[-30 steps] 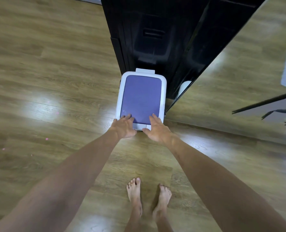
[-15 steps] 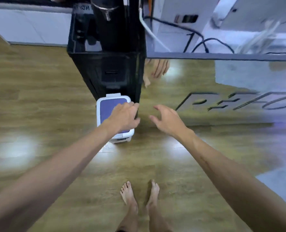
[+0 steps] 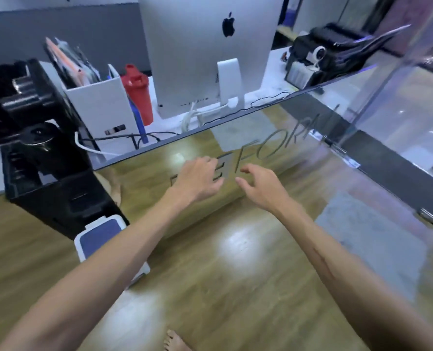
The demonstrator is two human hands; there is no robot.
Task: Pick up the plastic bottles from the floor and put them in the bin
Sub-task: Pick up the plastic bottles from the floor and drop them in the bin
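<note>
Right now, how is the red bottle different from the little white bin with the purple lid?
The red plastic bottle stands up on the white desk; the white bin with the purple lid sits down on the wooden floor. The bottle is tall and round; the bin is boxy. The person's left arm hides part of the bin, while the bottle shows clear of both arms. Both are closed.

The floor [image 3: 210,287] is wood-look plank, smooth and glossy with bright glare patches. The bin [image 3: 101,236] looks like white plastic with a matt purple lid panel. The counter [image 3: 273,153] front is mirror-glossy, reflecting the planks. On it, a computer [image 3: 205,54] has a matt silver metal back, beside a red plastic bottle [image 3: 137,92]
</note>
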